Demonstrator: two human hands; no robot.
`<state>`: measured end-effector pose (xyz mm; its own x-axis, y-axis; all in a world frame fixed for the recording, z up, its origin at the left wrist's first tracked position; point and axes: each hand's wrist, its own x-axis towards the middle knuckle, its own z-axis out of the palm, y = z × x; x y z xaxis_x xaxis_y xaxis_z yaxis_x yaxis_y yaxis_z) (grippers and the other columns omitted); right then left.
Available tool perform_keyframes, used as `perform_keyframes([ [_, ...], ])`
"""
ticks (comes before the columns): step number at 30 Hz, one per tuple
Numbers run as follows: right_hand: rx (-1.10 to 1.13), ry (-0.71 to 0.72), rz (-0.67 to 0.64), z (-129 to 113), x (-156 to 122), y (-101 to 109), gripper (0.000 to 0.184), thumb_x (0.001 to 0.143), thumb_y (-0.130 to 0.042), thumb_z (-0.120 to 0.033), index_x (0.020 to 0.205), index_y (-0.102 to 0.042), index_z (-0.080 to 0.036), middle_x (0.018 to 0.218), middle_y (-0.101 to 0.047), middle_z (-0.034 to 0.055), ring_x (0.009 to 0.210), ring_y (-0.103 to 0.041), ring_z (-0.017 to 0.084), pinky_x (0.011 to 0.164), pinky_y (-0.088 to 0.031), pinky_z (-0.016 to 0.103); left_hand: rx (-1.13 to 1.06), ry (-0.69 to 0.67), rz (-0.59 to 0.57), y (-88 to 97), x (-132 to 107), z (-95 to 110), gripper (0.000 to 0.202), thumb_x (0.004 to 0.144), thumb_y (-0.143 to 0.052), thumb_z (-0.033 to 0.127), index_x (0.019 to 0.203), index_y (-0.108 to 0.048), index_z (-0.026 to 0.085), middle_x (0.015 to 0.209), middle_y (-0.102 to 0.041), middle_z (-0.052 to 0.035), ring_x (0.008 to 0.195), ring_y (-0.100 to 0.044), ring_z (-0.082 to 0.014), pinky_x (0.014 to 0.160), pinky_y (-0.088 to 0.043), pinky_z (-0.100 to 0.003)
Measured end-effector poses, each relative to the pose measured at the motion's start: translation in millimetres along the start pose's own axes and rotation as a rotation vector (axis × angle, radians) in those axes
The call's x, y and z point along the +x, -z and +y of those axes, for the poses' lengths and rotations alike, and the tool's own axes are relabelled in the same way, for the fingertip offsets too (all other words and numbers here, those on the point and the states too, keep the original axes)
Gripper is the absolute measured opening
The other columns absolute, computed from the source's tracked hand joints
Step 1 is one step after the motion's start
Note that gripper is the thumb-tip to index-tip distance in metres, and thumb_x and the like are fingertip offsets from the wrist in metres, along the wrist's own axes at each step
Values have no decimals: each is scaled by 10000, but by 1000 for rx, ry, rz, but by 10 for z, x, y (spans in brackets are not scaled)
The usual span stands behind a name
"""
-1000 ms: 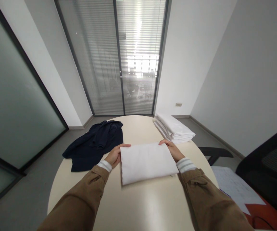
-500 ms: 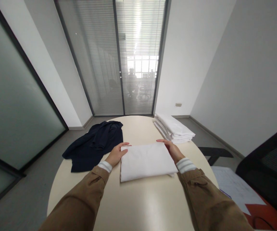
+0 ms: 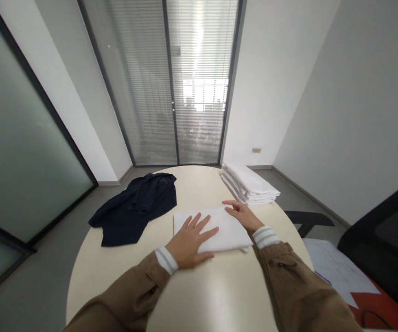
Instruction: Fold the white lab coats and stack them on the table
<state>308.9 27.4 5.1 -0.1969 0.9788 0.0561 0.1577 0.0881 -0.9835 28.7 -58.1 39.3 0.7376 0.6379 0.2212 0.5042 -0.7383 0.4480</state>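
A folded white cloth (image 3: pixel 219 226) lies on the round cream table (image 3: pixel 206 290) in front of me. My left hand (image 3: pixel 190 242) rests flat on its near left part, fingers spread. At the cloth's far right corner lies my right hand (image 3: pixel 242 213), fingers stretched out along the edge. Neither hand grips anything.
A crumpled dark navy garment (image 3: pixel 135 207) lies on the table's left side, partly over the edge. A stack of folded white cloths (image 3: pixel 249 186) sits at the far right of the table. A black chair (image 3: pixel 382 235) and papers (image 3: pixel 337 272) stand to the right.
My left hand has moved from the cloth's left edge onto its top, palm down. My right hand has shifted a little inward along the far right corner.
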Motion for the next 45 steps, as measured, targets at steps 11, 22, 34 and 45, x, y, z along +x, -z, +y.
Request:
perform_keyframes([
  [11, -802, 308, -350, -621, -370, -523, 609, 980, -429, -600, 1496, -472, -280, 1572, -418, 84, 1497, -271, 328, 1211, -127, 614, 192, 78, -51, -2, 24, -42, 738, 912, -561, 599, 1536, -380, 248, 1619, -317, -124, 1508, -204, -385, 1193, -186, -637],
  [22, -1081, 174, -100, -360, -426, -636, 655, 977, -399, -606, 1541, -393, -274, 1630, -307, 81, 1515, -201, 352, 1210, -132, 578, 227, 424, 24, -33, -7, -212, 704, 970, -402, 629, 1559, -346, 249, 1660, -193, -115, 1531, -83, -384, 1202, -111, -636],
  [34, -334, -70, 313, -91, -225, -241, 684, 816, -683, -384, 1418, -478, -133, 1357, -600, 187, 1294, -548, 294, 1111, -414, 462, 170, 569, 106, -79, -19, -258, 799, 960, -367, 652, 1579, -292, 152, 1664, -78, -190, 1527, 19, -399, 1207, -119, -593],
  [45, 326, -352, -143, -303, -411, -151, 605, 708, -818, -333, 1234, -568, -173, 1113, -741, 121, 916, -723, 246, 852, -580, 376, 99, 546, 222, -155, -27, -392, 793, 959, -424, 580, 1558, -297, 77, 1654, -105, -221, 1530, -6, -377, 1222, -121, -558],
])
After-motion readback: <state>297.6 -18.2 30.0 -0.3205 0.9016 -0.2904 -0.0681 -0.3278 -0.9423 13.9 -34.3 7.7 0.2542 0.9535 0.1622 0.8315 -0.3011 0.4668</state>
